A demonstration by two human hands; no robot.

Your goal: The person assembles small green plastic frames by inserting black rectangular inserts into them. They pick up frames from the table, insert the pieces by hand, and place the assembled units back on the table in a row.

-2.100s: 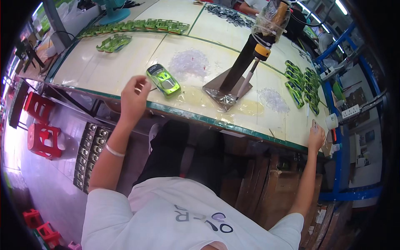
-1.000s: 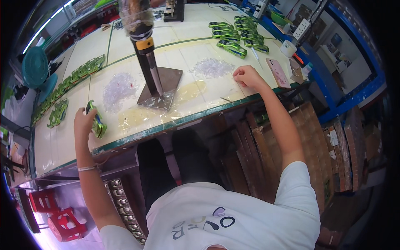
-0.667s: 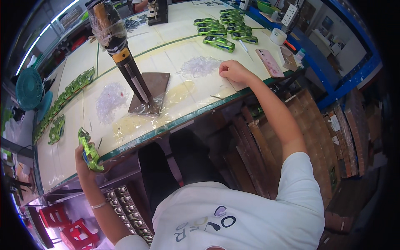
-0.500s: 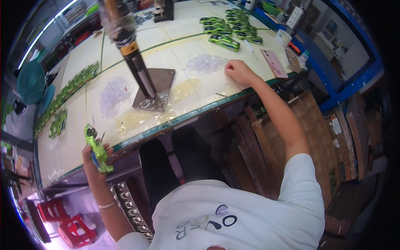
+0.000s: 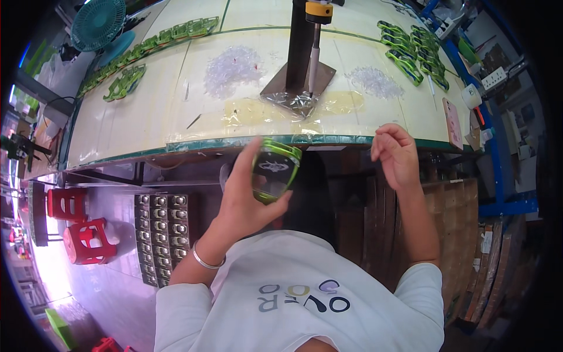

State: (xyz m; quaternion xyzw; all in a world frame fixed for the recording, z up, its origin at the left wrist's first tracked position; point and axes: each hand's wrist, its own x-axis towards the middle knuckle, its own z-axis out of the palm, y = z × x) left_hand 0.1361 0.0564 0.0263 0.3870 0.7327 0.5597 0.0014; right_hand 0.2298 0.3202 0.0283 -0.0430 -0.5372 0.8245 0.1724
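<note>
My left hand [image 5: 243, 190] grips a green toy car body [image 5: 277, 170] with a dark panel and a pale emblem, held up in front of the table's near edge. Its thumb lies along one side and the fingers along the other. To the right, my right hand [image 5: 397, 155] is raised at the table edge, fingertips pinched together; whatever is between them is too small to make out. Beyond it lies a pile of small clear plastic pieces [image 5: 375, 82]. A larger clear pile [image 5: 233, 70] sits left of the press stand [image 5: 299, 79] with its metal base.
Green car bodies [image 5: 155, 44] line the table's left side, and more [image 5: 413, 53] are grouped at the right. A pink phone [image 5: 451, 123] lies near the right edge. A green fan [image 5: 98, 26] stands far left. Below are a tray of small parts [image 5: 161, 234] and red stools [image 5: 89, 240].
My left hand has brought the car body from the left to the middle and turned it. My right hand has drawn back from the right clear pile toward me. The view has swung left.
</note>
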